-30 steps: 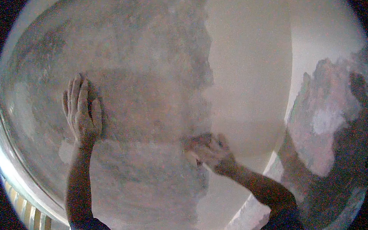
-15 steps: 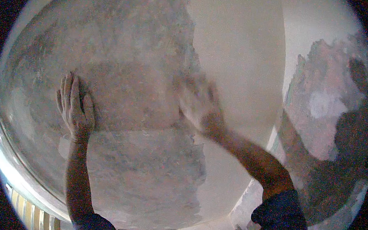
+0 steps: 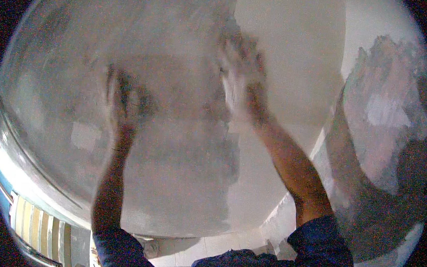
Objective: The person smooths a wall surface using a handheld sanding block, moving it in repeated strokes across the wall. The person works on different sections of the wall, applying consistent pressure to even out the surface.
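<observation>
My left hand [image 3: 125, 101] lies flat against a rough grey patch of wall [image 3: 171, 180], fingers spread and pointing up, holding nothing. Higher up, my right hand [image 3: 241, 81] presses on the wall at the ragged border between the grey patch and the smooth white plaster [image 3: 287, 50]. It is smeared by motion blur. A pale shape shows under its palm, and I cannot tell whether it is a pad or the wall. Both forearms rise from the lower edge, with dark blue sleeves at the shoulders.
To the right, a second wall [image 3: 385, 124] meets this one at a corner and carries a scraped grey and pink patch. Slatted shutters [image 3: 36, 225] with bright light show at the lower left. Pale floor tiles [image 3: 206, 250] appear at the bottom.
My right hand has swept up the wall along the edge of the grey patch, from waist height to above the left hand. The left hand stays flat on the wall.
</observation>
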The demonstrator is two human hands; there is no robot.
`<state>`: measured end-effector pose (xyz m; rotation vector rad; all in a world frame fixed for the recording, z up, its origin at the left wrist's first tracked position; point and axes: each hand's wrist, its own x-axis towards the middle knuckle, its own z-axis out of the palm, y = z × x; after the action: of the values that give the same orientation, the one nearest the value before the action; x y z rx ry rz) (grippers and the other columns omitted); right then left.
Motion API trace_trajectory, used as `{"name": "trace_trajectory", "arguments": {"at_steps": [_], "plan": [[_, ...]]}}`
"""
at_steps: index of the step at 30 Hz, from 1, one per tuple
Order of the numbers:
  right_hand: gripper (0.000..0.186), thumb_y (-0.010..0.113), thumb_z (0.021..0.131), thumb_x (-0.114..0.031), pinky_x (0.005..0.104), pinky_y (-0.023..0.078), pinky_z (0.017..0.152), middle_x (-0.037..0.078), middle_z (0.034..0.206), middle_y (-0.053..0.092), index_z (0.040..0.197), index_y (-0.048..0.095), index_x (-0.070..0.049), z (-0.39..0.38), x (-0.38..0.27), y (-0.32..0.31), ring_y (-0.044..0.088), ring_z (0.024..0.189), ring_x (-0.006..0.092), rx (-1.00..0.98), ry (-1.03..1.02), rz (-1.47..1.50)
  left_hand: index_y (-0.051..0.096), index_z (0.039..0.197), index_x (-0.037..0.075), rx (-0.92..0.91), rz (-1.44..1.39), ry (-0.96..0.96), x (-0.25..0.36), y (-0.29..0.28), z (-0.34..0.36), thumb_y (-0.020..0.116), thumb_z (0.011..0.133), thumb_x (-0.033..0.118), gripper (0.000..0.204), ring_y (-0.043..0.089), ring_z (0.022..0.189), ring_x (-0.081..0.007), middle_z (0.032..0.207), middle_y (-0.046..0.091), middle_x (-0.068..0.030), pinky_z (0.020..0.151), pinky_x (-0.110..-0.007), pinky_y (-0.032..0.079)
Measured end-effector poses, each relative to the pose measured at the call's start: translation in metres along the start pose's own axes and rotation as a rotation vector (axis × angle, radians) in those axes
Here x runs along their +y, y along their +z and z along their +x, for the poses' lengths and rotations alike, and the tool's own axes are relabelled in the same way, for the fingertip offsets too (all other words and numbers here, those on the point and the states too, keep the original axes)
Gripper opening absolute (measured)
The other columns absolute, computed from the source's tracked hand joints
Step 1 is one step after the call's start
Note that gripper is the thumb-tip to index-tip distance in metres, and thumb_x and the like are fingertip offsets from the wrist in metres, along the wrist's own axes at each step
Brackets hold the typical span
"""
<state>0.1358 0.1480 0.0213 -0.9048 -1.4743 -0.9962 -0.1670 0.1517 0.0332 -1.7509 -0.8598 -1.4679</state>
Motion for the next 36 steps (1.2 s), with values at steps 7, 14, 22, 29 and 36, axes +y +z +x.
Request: {"name": "trace_trajectory", "arguments": {"at_steps": [7, 14, 22, 29, 36], "plan": [[0.045, 0.058, 0.105, -0.027, 0.0435, 0.048, 0.109, 0.011, 0.137, 0.063, 0.145, 0.052, -0.006, -0.116, -0.003, -0.038, 0.064, 0.122, 0.0256, -0.418, 0.895, 1.63, 0.035, 0.157, 0.003, -0.469, -1.29, -0.621, 0.148, 0.042, -0.077, 0.069, 0.098, 0.032, 0.073, 0.042, 0.145, -0.0315, 0.156, 0.046, -0.016, 0.121, -0.047, 0.032], [0.041, 0.059, 0.104, -0.022, 0.0442, 0.056, 0.099, 0.012, 0.126, 0.068, 0.139, 0.054, -0.002, -0.091, -0.003, -0.075, 0.068, 0.111, 0.026, -0.289, 1.104, 1.794, 0.054, 0.141, 0.004, -0.748, -1.757, -0.978, 0.171, 0.063, -0.052, 0.062, 0.103, 0.026, 0.045, 0.063, 0.121, -0.03, 0.137, 0.063, -0.0131, 0.105, -0.045, 0.05], [0.026, 0.056, 0.105, -0.016, 0.0412, 0.051, 0.103, 0.017, 0.121, 0.066, 0.126, 0.056, -0.001, -0.129, 0.073, -0.084, 0.066, 0.113, 0.0266, 0.166, 0.953, 1.283, 0.06, 0.135, 0.001, 0.104, -0.261, 0.181, 0.147, 0.053, 0.076, 0.058, 0.101, 0.009, 0.035, 0.062, 0.124, -0.0256, 0.14, 0.062, -0.014, 0.111, -0.044, 0.045], [0.037, 0.056, 0.105, -0.017, 0.0442, 0.042, 0.113, 0.018, 0.133, 0.064, 0.137, 0.054, 0.002, -0.162, 0.09, -0.059, 0.059, 0.128, 0.0317, 0.03, 0.623, 0.432, 0.054, 0.144, 0.006, -0.183, 0.086, 0.734, 0.131, 0.135, 0.031, 0.052, 0.101, 0.024, 0.047, 0.048, 0.14, -0.0309, 0.155, 0.049, -0.0165, 0.123, -0.048, 0.029], [0.056, 0.059, 0.099, -0.014, 0.0588, 0.022, 0.122, 0.022, 0.155, 0.047, 0.151, 0.043, -0.001, -0.168, 0.086, -0.027, 0.04, 0.147, 0.0396, -0.041, 0.403, 0.184, 0.055, 0.143, 0.007, 0.156, 0.231, 0.542, 0.033, 0.122, 0.243, 0.054, 0.1, 0.025, 0.046, 0.051, 0.135, -0.0322, 0.151, 0.051, -0.0159, 0.12, -0.048, 0.031]]}}
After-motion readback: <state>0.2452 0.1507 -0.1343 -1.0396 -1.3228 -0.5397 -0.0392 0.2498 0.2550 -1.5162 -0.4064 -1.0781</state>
